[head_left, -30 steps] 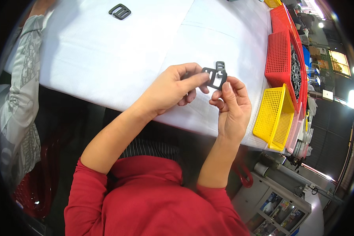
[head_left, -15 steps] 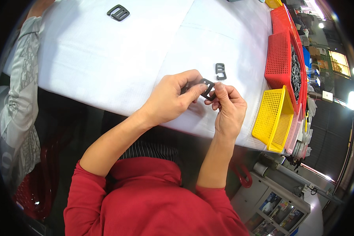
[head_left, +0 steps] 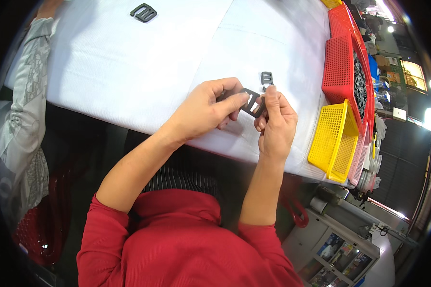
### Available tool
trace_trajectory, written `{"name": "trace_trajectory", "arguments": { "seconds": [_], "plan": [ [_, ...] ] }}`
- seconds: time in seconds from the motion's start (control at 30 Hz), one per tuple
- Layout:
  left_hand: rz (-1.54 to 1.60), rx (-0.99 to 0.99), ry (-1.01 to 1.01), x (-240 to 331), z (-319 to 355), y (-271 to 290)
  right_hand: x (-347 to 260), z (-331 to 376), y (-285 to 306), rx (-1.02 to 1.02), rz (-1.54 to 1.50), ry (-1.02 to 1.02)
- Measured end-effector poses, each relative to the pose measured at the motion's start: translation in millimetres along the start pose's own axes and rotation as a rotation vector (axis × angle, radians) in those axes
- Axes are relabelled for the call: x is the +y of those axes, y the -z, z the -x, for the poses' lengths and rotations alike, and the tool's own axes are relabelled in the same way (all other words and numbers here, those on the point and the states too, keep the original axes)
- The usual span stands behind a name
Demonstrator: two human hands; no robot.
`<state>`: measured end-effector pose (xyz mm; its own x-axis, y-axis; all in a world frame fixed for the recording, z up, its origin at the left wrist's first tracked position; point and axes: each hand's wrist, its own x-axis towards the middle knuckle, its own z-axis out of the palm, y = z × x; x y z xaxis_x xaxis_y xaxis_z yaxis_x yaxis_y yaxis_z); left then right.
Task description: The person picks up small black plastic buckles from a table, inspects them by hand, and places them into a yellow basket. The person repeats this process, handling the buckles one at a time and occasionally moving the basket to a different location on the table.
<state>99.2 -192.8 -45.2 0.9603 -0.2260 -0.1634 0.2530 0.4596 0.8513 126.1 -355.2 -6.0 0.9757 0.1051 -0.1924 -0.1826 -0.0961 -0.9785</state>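
Observation:
Between my two hands, just above the white tabletop, is a black slotted strap buckle [head_left: 252,103]. My left hand [head_left: 208,106] pinches its left end between thumb and fingers. My right hand [head_left: 278,119] grips its right end, thumb up and fingers curled. The fingers cover both ends of the buckle. Just beyond my right thumb lies a second dark buckle [head_left: 266,77] on the table, partly hidden by that thumb. Another black buckle [head_left: 143,13] with an open hook side rests at the far left.
A white cloth covers the table [head_left: 177,57]. Along its right edge stand a yellow basket [head_left: 328,138] and red baskets [head_left: 337,67], one full of dark parts [head_left: 359,88]. At left is another person's grey sleeve [head_left: 28,105]. A cabinet [head_left: 335,248] stands lower right.
My right hand has shifted slightly up, and its thumb now overlaps the nearby buckle on the table. The held buckle has turned and shows more of its slots.

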Motion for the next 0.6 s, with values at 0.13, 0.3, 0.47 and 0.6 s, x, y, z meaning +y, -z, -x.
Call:
{"name": "trace_trajectory", "arguments": {
  "seconds": [0.13, 0.3, 0.47, 0.6],
  "plan": [
    [0.204, -0.038, 0.087, 5, -2, 8, -8, -1, 3, -0.002, 0.248, 0.253],
    [0.267, -0.068, 0.175, 8, 0, 12, -12, 3, 8, -0.038, 1.102, 0.89],
    [0.193, -0.156, 0.225, 12, -1, 17, -16, -5, 13, -0.107, 1.12, 1.243],
    [0.208, -0.156, 0.237, 12, -2, 16, -14, -1, 12, -0.025, 1.023, 1.34]
  ]
}}
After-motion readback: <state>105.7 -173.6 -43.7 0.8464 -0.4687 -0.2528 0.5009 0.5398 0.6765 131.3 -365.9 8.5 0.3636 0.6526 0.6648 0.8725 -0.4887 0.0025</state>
